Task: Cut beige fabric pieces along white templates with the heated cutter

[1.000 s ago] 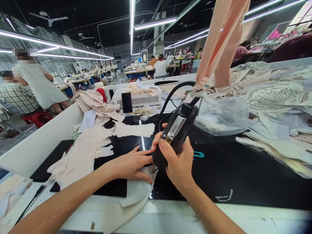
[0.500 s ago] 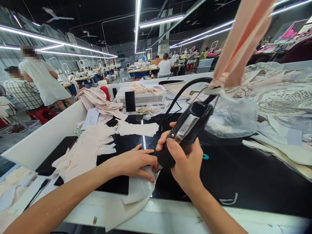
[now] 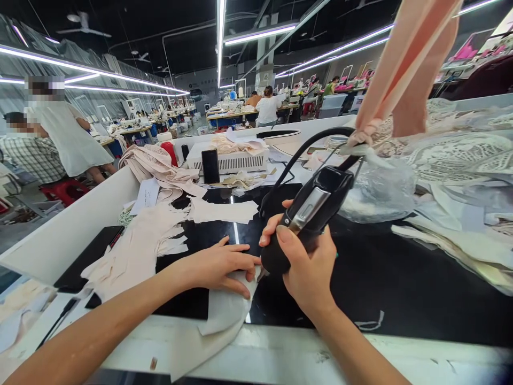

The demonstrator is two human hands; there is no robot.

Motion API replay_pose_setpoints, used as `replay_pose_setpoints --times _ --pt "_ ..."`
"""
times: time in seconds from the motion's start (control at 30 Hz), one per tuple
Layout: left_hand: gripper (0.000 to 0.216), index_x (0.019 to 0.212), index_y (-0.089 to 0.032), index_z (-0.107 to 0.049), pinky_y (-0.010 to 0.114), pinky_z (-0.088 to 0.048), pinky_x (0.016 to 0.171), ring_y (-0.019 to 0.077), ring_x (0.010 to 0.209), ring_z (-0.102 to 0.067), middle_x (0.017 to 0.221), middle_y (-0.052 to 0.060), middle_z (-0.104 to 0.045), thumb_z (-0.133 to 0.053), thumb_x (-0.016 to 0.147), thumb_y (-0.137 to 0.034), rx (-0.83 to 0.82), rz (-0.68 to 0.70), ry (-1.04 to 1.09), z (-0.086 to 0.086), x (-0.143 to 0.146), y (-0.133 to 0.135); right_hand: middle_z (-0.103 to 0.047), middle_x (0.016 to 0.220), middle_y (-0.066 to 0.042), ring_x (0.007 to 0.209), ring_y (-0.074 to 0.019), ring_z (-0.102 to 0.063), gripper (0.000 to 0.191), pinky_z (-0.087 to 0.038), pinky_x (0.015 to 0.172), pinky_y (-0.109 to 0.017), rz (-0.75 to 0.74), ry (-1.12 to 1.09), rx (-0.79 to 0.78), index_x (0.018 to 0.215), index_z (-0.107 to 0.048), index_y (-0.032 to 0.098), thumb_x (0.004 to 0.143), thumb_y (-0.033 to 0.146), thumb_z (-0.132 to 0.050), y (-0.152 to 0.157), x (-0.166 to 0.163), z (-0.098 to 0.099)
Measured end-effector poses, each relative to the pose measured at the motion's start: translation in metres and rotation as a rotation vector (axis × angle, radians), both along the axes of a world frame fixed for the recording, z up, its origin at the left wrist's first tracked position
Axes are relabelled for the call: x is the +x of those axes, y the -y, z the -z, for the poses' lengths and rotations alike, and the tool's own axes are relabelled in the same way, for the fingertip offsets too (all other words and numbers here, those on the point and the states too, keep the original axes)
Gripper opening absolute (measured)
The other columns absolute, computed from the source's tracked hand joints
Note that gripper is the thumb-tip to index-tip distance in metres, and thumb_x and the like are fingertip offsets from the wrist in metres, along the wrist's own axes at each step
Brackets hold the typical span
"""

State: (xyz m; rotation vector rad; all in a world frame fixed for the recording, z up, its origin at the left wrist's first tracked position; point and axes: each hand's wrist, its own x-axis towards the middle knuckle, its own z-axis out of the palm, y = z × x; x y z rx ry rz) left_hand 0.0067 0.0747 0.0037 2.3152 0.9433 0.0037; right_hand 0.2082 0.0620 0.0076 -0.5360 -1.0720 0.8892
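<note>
My right hand (image 3: pixel 308 267) is wrapped round a black corded hand tool (image 3: pixel 310 206) with a silver strip along its body. Its lower end is close to the table, beside my left fingertips; its tip is hidden. My left hand (image 3: pixel 226 267) lies with fingers spread, pressing down a pale fabric piece (image 3: pixel 228 313) at the black tabletop (image 3: pixel 401 278). The fabric's lower part hangs over the white front edge. A knotted pink cloth strip (image 3: pixel 404 80) runs upward from the tool's cable end.
Cut pale pieces (image 3: pixel 132 246) lie stacked on the left, near a black tablet-like slab (image 3: pixel 90 256). A phone (image 3: pixel 210 166) leans on a white vented box (image 3: pixel 236 160). On the right are a clear plastic bag (image 3: pixel 380 195) and lace pieces (image 3: pixel 457 155). Other people work beyond the partition.
The view has shifted slightly. The tool stays in my right hand, and my left hand stays on the fabric with its fingers slightly moved.
</note>
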Motion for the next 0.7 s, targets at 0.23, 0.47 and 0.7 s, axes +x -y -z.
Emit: replay_pose_setpoints --times 0.23,0.47,0.7 --pt "0.03 0.115 -0.029 -0.072 0.087 -0.01 0.148 0.0362 0.188 -0.032 0.154 0.007 -0.082 -0.077 0.12 -0.058 -0.012 0.001 0.017 0.0025 0.0019 -0.0013 -0.075 0.08 0.006 0.059 -0.0159 -0.07 0.039 -0.062 0.059 -0.029 0.011 0.042 0.015 0.12 -0.07 0.03 0.092 0.042 -0.095 0.0 0.0003 0.0014" --pt "0.027 0.117 -0.028 -0.073 0.085 -0.012 0.148 0.0375 0.188 -0.032 0.159 0.007 -0.08 -0.079 0.12 -0.054 0.021 -0.005 0.013 0.002 -0.0039 0.0031 -0.077 0.08 0.007 0.059 -0.0149 -0.07 0.043 -0.063 0.061 -0.028 0.024 0.029 -0.005 0.121 -0.069 0.03 0.089 0.041 -0.096 0.0009 0.0002 0.0012" --pt "0.018 0.124 -0.028 -0.074 0.085 -0.017 0.148 0.0382 0.187 -0.033 0.162 0.007 -0.079 -0.081 0.12 -0.044 0.078 -0.009 -0.015 0.0017 -0.0049 0.0075 -0.079 0.077 0.008 0.058 -0.015 -0.073 0.043 -0.064 0.059 -0.027 0.021 0.004 -0.024 0.118 -0.07 0.029 0.085 0.037 -0.097 -0.0002 -0.0003 -0.0012"
